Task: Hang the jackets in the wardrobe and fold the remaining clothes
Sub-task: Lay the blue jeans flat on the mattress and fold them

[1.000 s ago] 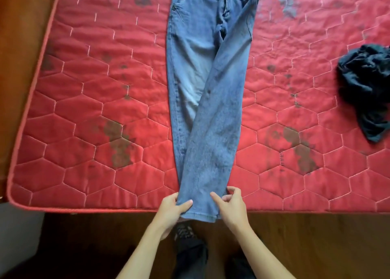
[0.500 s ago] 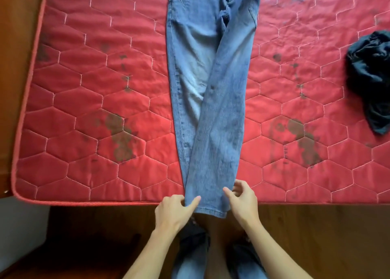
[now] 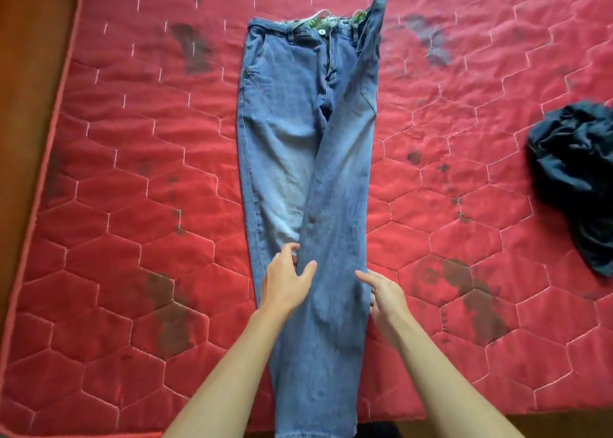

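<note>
Blue jeans (image 3: 335, 179) lie lengthwise on the red quilted mattress (image 3: 132, 179), waistband at the far end, one leg folded over the other. The hems hang over the near edge. My left hand (image 3: 288, 281) grips the left edge of the upper leg at about knee height, thumb on top. My right hand (image 3: 383, 293) holds the right edge of the same leg, thumb on the denim and fingers tucked under it. A corner of the waistband sticks up at the far right.
A crumpled black garment (image 3: 577, 185) lies on the mattress at the right edge. A wooden bed frame (image 3: 30, 106) runs along the left side. Dark stains mark the mattress around the jeans.
Both hands left the hems and moved up the legs to about knee height. The view shifted forward over the bed, so the waistband now shows.
</note>
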`<state>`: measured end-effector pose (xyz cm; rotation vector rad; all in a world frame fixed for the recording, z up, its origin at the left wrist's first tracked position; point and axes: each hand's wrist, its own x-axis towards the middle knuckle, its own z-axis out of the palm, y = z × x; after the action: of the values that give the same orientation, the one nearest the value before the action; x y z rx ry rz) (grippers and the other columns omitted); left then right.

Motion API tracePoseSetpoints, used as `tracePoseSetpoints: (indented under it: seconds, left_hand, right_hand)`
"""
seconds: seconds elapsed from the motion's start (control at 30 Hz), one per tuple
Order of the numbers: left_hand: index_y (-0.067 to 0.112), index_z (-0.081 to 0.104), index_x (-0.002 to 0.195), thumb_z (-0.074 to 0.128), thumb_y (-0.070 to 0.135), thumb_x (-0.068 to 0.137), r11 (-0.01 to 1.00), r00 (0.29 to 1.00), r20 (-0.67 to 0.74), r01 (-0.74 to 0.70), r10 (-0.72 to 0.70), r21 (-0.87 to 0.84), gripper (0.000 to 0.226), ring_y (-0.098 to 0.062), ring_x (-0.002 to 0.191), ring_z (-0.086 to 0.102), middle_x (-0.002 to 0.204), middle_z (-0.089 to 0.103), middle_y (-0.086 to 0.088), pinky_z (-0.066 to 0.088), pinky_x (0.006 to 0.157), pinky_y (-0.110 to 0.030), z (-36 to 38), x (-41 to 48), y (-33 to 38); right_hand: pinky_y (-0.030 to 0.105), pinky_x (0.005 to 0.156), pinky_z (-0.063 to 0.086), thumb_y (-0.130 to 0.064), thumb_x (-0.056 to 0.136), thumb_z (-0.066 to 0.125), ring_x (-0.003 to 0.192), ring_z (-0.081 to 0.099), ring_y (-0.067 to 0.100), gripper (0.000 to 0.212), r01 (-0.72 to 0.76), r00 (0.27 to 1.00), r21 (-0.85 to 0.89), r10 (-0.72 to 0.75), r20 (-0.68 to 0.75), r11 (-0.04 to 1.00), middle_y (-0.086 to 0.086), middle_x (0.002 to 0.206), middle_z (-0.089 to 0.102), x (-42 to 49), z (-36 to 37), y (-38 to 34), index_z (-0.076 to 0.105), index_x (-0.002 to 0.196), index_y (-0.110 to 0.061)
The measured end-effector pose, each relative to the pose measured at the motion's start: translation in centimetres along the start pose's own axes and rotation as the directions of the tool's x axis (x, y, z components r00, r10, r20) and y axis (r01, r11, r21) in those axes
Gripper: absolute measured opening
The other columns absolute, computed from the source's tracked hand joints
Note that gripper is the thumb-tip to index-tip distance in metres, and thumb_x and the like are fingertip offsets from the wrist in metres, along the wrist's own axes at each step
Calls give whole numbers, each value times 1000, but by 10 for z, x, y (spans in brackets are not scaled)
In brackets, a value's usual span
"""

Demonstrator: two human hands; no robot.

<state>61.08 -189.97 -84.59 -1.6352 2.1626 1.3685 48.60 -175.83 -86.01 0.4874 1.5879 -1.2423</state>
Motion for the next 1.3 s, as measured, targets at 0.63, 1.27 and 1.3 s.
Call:
tracePoseSetpoints:
  seconds: [0.63, 1.27, 1.3]
  left_hand:
    - [19, 57, 128, 71, 41, 86, 978, 982, -60, -186, 181, -90, 49, -17, 110, 60, 106, 66, 2, 43, 89, -25, -19, 289, 262]
    - [17, 66, 76, 59, 6, 87, 841, 969, -175, 54, -174, -539, 17, -20, 85, 59, 80, 68, -1, 52, 82, -42, -151, 365, 138]
    - [19, 70, 79, 60, 9, 88, 841, 972, -147, 78, -184, -535, 17, -20, 84, 62, 82, 71, 1, 54, 87, -47, -151, 367, 130]
  right_hand:
    - [41, 69, 42, -69, 64, 60, 71, 43, 17, 51, 305, 952, -342, -288, 101, 889, 3, 71, 44, 200, 71, -260, 59, 71, -19]
    - [19, 48, 44, -46, 97, 56, 52, 61, 8, 32, 13, 952, -289, 77, 296, 957, -3, 71, 70, 174, 152, -304, 68, 100, -16]
    - [17, 43, 37, -45, 97, 57, 44, 52, 8, 29, 0, 955, -334, 99, 280, 943, -4, 61, 61, 171, 152, -303, 66, 92, -17]
